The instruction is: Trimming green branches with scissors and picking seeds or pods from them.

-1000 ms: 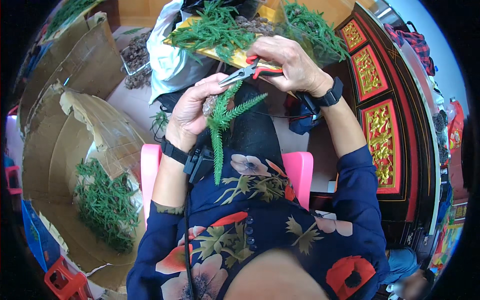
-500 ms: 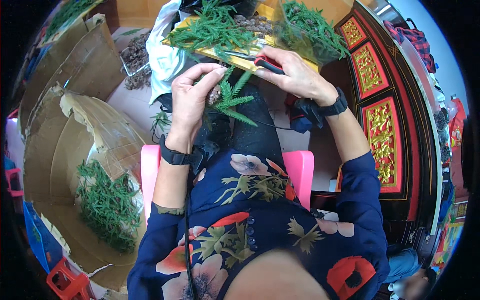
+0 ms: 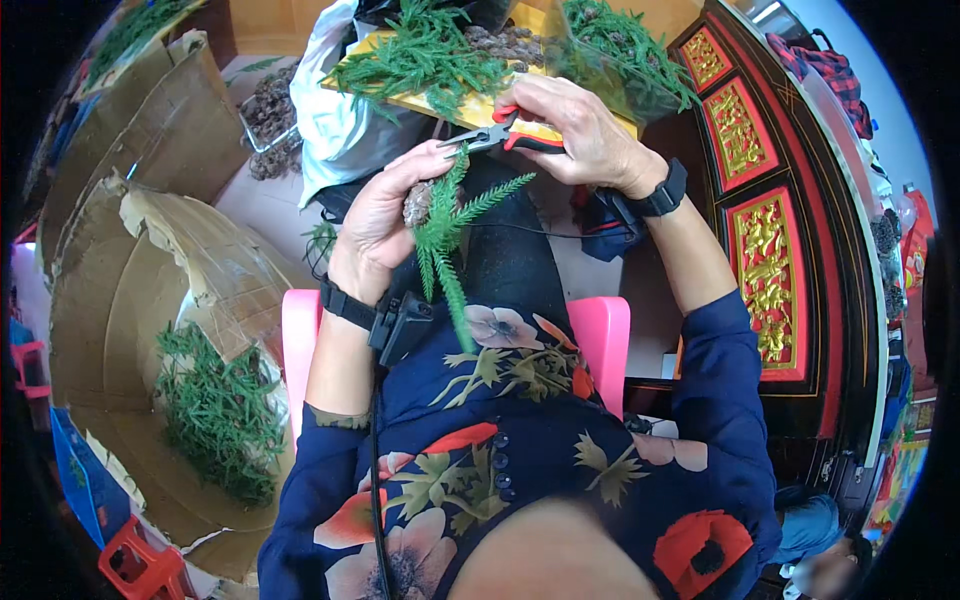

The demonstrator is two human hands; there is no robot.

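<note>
My left hand (image 3: 378, 212) is closed round a brown pine cone (image 3: 418, 203) with a green artificial pine sprig (image 3: 440, 232) attached or held against it. The sprig's needled branches fan out to the right and down over my lap. In my right hand (image 3: 580, 130) are pliers (image 3: 497, 135) with red and black handles, the handles slightly spread. Their narrow metal jaws point left and reach the left fingertips at the top of the sprig. Whether the jaws grip anything there is too small to tell.
A yellow board (image 3: 622, 129) ahead bears loose green sprigs (image 3: 425, 65) and pine cones (image 3: 505, 45), beside a clear bin of sprigs (image 3: 620, 50). At left stand a wire basket of cones (image 3: 275, 115) and a cardboard box (image 3: 110, 300) holding sprigs (image 3: 220, 410). A carved cabinet (image 3: 765, 280) flanks the right.
The pliers have swung down and left, bringing their jaws to my left fingertips. My left hand has turned, showing more of the cone, and the sprig's branches now hang lower.
</note>
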